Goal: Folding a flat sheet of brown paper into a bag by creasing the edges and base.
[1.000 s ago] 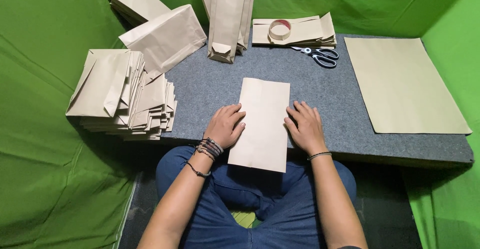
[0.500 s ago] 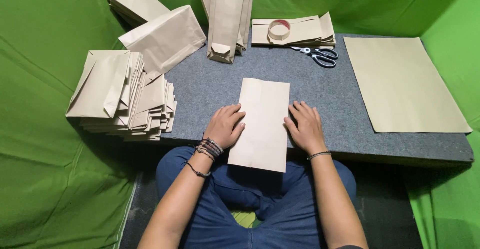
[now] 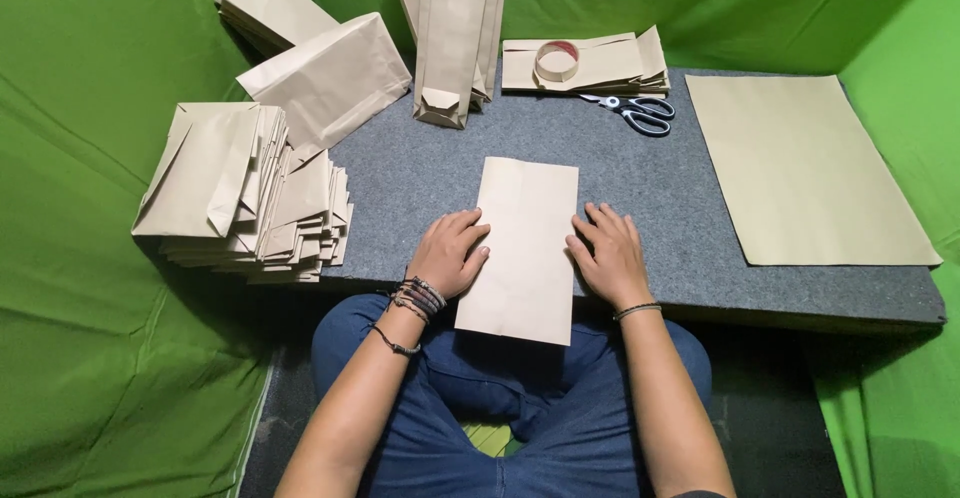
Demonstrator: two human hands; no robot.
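Note:
A folded brown paper sheet [image 3: 525, 243] lies lengthwise on the grey felt table [image 3: 650, 198], its near end hanging over the front edge above my lap. My left hand [image 3: 447, 254] rests on its left edge, fingers loosely curled and touching the paper. On the sheet's right edge lies my right hand [image 3: 608, 253], fingers spread and flat. Neither hand grips anything.
A stack of folded paper bags [image 3: 245, 193] sits at the left, with more bags [image 3: 330, 73] behind it. Upright bags [image 3: 455, 28] stand at the back. A tape roll [image 3: 557, 59] lies on flat bags, scissors [image 3: 635, 110] beside them. Large brown sheets [image 3: 800, 168] lie at the right.

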